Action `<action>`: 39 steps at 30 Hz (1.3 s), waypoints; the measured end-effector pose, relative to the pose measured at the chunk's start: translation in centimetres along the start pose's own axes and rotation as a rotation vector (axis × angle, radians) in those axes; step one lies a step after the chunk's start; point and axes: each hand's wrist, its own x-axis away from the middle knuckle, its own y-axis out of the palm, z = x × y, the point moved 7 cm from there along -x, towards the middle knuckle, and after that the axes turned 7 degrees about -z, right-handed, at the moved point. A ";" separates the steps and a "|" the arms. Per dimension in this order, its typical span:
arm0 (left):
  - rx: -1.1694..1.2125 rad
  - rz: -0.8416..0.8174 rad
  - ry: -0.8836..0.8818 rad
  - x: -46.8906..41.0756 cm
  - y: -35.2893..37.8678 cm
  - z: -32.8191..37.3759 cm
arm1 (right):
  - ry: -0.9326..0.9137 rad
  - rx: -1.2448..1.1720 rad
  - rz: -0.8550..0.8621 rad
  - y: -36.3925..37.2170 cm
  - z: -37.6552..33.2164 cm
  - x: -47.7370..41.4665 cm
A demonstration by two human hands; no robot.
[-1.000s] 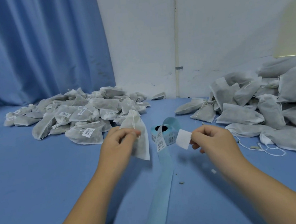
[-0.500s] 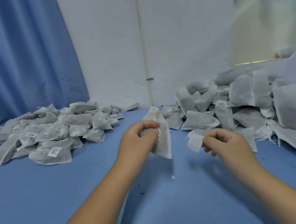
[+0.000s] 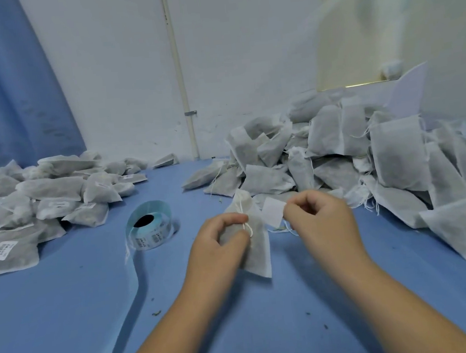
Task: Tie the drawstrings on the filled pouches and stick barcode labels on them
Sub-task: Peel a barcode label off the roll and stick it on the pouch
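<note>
White fabric pouch [image 3: 256, 239] gripped in left hand [image 3: 218, 244] above blue table [image 3: 55, 321], right hand [image 3: 323, 221] pinching white label [image 3: 272, 211] just at its 3 o'clock, label roll [image 3: 149, 225] at 9 o'clock.

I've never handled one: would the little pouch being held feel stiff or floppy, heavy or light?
Probably floppy: the pouch droops creased from the left hand. Likely light: that hand alone holds it. Its fibrous fabric seems unlikely to slip.

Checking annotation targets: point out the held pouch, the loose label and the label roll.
held pouch [image 3: 259, 245], head view, lower fabric body
loose label [image 3: 272, 211], head view, blank white face
label roll [image 3: 152, 236], head view, printed outer wrap
</note>
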 end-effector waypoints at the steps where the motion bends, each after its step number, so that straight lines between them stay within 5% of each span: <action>1: 0.010 0.012 0.010 0.1 -0.1 0.0 | -0.010 0.013 0.003 0.1 -0.1 0.1; 21: -0.178 -0.054 0.158 0.7 0.2 0.5 | -0.110 0.198 0.031 1.5 -1.1 1.5; 29: -0.234 -0.037 0.201 0.8 0.3 0.9 | -0.289 0.379 -0.091 3.5 -2.1 2.1; 39: -0.254 -0.079 0.219 1.0 0.7 1.0 | -0.304 0.404 -0.264 4.4 -1.8 2.2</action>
